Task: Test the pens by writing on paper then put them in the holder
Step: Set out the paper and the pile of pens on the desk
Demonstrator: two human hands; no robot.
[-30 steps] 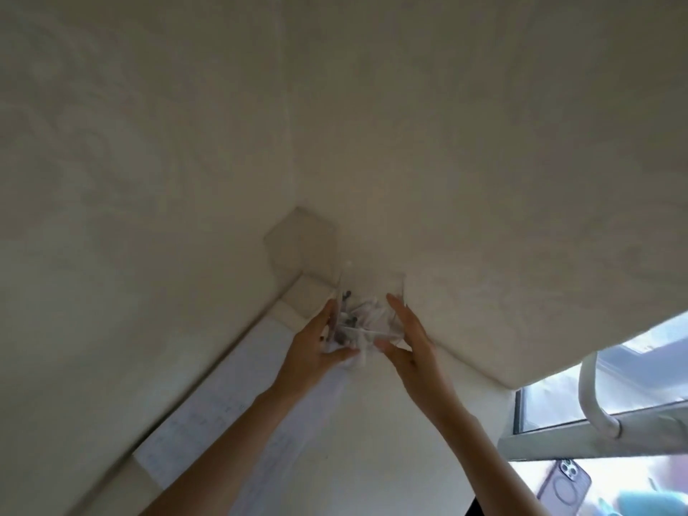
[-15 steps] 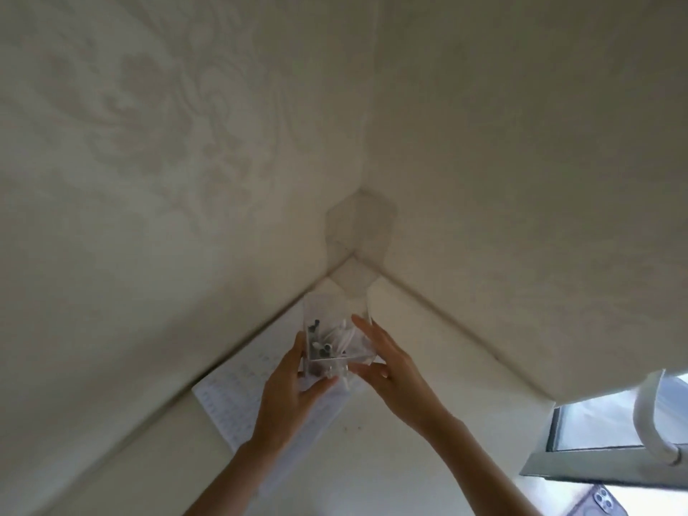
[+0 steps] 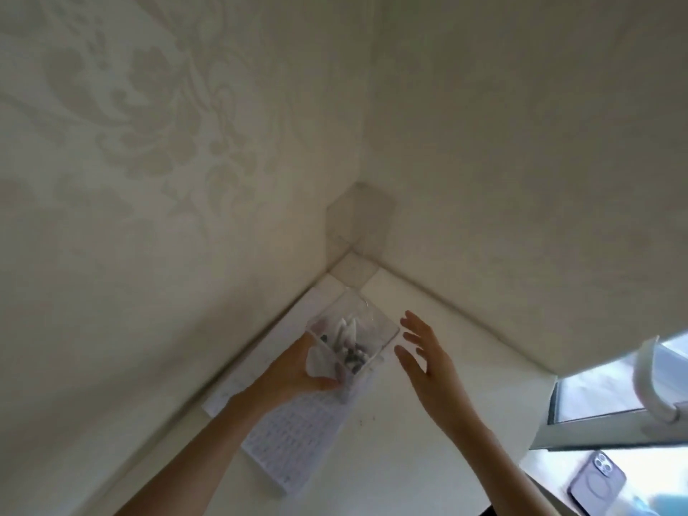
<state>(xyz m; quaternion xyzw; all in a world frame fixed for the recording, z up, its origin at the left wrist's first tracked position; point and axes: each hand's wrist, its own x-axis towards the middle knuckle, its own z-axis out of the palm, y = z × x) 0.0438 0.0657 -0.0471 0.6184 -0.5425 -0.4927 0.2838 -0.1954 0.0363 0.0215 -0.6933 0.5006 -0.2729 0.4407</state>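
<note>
A clear square pen holder (image 3: pixel 372 322) with several white pens (image 3: pixel 348 338) in it is tilted above the white table, near the corner of the walls. My left hand (image 3: pixel 298 370) grips the holder from its lower left side. My right hand (image 3: pixel 424 355) hovers just right of the holder with fingers spread, not touching it. A sheet of paper with printed lines (image 3: pixel 294 437) lies on the table under my left hand and the holder.
Two patterned cream walls meet at a corner behind the holder. A white window frame with a handle (image 3: pixel 655 396) stands at the right. A phone in a purple case (image 3: pixel 595 482) lies at the lower right. The white table (image 3: pixel 409 459) stretches toward me.
My right hand has let go of the holder and opened beside it. The holder has tilted and stays in my left hand. My view has swung toward the left.
</note>
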